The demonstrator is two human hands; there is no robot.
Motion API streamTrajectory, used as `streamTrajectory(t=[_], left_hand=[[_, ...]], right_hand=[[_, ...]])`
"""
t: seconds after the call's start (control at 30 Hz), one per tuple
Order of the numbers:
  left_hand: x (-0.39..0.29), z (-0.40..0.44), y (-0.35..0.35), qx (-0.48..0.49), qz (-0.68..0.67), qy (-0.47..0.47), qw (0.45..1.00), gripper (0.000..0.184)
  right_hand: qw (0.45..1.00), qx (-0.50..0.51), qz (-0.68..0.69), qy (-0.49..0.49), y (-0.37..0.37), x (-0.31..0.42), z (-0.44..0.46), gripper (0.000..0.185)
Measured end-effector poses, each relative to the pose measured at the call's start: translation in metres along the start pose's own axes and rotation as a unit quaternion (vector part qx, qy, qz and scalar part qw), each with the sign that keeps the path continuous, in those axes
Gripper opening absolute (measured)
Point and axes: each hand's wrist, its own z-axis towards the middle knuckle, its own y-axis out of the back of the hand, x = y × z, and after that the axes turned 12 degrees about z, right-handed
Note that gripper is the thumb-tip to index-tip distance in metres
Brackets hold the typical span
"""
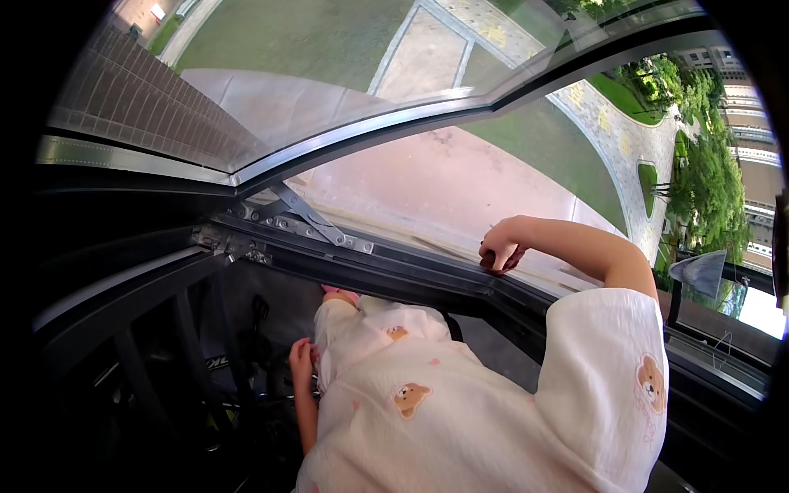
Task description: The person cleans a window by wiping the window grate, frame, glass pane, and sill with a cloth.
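Observation:
My right hand (499, 244) reaches over the lower window frame (411, 267) and is closed around a dark red-brown cloth (498, 261), most of it hidden under my fingers. The cloth touches the outer side of the frame. Above, the glass window sash (370, 119) stands tilted outward, with a metal hinge arm (308, 212) joining it to the frame at the left. Down by my side hangs my left hand (302, 357), its fingers loosely bent, with nothing visible in it.
Dark railing bars (136, 370) stand at the lower left, with a partly shadowed bicycle (226, 361) behind them. Outside, far below, lie a paved path (608, 140) and trees (707, 189). A grey cloth-like piece (699, 274) hangs at the right.

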Motion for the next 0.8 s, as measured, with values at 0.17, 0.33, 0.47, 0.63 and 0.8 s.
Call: streamTrajectory(t=[0.17,0.33,0.47,0.63,0.8], left_hand=[[0.005,-0.003,-0.002,-0.012,-0.012,0.006,1.000,0.019],[0.005,-0.007,-0.004,-0.011,-0.010,0.015,1.000,0.019],[0.010,-0.005,-0.006,-0.010,-0.020,0.010,1.000,0.019],[0.013,-0.001,-0.009,-0.017,-0.031,0.012,0.999,0.018],[-0.015,-0.011,-0.008,0.002,-0.031,0.012,0.999,0.018]], right_hand=[[0.993,0.028,-0.096,-0.058,0.007,0.023,0.001,0.042],[0.996,0.037,-0.070,-0.038,0.020,0.002,0.002,0.027],[0.943,0.097,0.315,-0.050,0.088,0.028,-0.057,0.049],[0.851,0.053,0.516,0.089,0.106,0.037,-0.061,0.055],[0.620,0.108,0.636,0.447,0.090,0.107,-0.039,0.058]])
